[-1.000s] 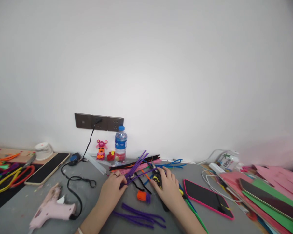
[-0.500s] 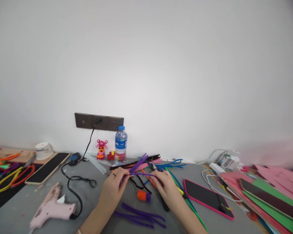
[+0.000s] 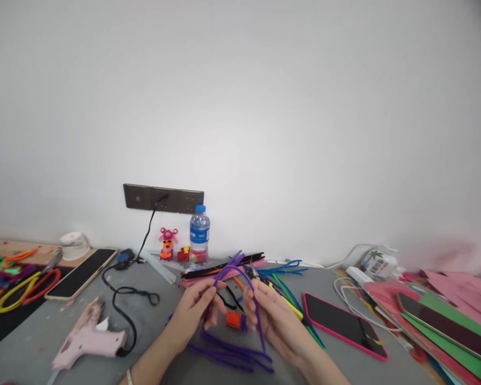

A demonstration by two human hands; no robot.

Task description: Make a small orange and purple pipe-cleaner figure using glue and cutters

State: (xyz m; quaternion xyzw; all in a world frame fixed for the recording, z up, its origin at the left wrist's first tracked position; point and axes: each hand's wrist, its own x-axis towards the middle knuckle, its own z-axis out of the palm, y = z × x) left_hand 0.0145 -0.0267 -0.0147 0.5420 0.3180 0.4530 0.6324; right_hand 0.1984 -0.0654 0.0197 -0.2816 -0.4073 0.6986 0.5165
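Between my two hands a purple pipe cleaner [image 3: 240, 270] arches upward in a bend, its ends hanging down. My left hand [image 3: 202, 302] pinches one side of it between thumb and fingers. On the other side, my right hand [image 3: 264, 307] grips it with thumb and fingertips. Below the hands, more purple pipe cleaners [image 3: 228, 355] lie on the grey table. A small orange and purple piece [image 3: 235, 321] sits between the hands on the table. Behind the hands is a pile of black, pink and purple pipe cleaners [image 3: 224, 264].
A pink glue gun [image 3: 90, 339] with a black cord lies left. A water bottle [image 3: 199, 238] and small pink figure [image 3: 167, 245] stand by the wall. Phones [image 3: 344, 326] [image 3: 82, 274], a white tub [image 3: 74, 246], scissors [image 3: 48, 278] and coloured sheets [image 3: 444, 321] lie around.
The purple pipe cleaner was nearly straight between my hands and is now bent into an arch. Both hands have turned, with the right palm now more in view.
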